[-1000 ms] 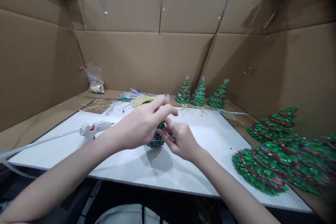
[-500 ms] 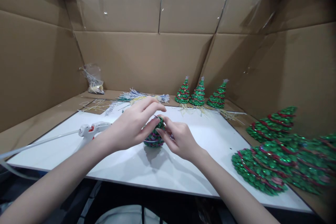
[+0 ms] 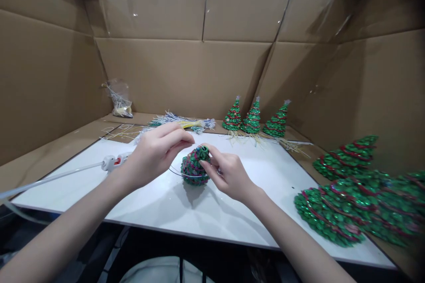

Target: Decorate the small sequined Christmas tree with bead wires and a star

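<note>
A small green Christmas tree (image 3: 191,168) with purple-red garland stands on the white board in front of me. My right hand (image 3: 229,172) pinches its upper part between thumb and fingers. Around its lower part runs a thin pale wire (image 3: 181,174), which curves out to the left and passes behind my left hand. My left hand (image 3: 159,150) hovers just left of the treetop, apart from it. Its fingertips are pressed together; what lies between them is hidden.
A white glue gun (image 3: 114,161) lies left, partly behind my left forearm. Wire bundles (image 3: 179,120) and a plastic bag (image 3: 120,99) lie farther back. Three finished trees (image 3: 251,117) stand at the back right; several larger trees (image 3: 327,216) lie at right. Cardboard walls (image 3: 149,70) surround the board.
My left hand has drawn back to the left from the treetop, and its spread fingers have closed together. More of the small tree and wire shows. My right hand stays on the tree.
</note>
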Demonstrator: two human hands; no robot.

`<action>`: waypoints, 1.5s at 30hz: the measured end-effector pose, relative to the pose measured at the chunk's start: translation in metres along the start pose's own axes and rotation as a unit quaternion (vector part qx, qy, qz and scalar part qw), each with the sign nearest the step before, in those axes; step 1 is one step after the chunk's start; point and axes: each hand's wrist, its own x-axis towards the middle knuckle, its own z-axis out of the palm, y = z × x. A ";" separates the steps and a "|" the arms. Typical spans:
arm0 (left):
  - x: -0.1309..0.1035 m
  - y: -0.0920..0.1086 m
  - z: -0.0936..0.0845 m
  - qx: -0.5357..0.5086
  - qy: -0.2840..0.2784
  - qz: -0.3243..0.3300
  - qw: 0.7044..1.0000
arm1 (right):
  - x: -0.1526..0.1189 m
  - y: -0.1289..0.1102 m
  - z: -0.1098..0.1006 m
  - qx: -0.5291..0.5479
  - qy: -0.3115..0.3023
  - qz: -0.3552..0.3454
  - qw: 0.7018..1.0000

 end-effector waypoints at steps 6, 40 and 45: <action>0.010 0.004 0.012 0.045 -0.062 0.066 0.995 | 0.000 0.000 -0.001 0.006 -0.011 0.004 1.000; 0.024 -0.010 0.023 0.001 -0.093 -0.044 0.995 | 0.017 0.022 0.005 0.097 -0.042 0.083 0.991; 0.007 -0.017 0.019 -0.099 -0.075 -0.149 0.981 | 0.023 0.028 0.007 0.120 -0.051 0.092 0.987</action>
